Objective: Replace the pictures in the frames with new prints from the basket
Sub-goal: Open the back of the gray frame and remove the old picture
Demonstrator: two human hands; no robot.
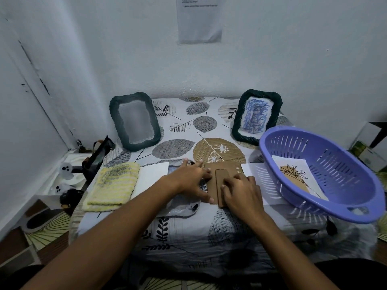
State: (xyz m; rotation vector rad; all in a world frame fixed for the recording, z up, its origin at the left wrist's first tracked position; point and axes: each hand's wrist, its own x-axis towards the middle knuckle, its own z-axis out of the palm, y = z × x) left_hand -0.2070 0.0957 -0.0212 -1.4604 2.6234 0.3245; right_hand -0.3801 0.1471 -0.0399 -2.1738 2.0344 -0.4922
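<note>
The brown backing board point(219, 185) lies flat on the desk point(188, 231) between both hands, with the basket point(326, 174) and its new print point(297, 176) just to the right. If the fingers press unevenly, I think the board may slide or its stand flap may bend. The left hand point(192, 181) rests spread on the board, fingers straight. The right hand point(240, 191) presses with its fingers slightly bent, clamped on nothing.

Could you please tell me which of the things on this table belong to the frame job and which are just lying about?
Belonging to the job:
- brown frame backing under left hand and right hand
- empty frame
- frame with blue scribble picture
- purple basket with plant print

Lying about:
- yellow cloth
- paper sheet on the wall
</note>
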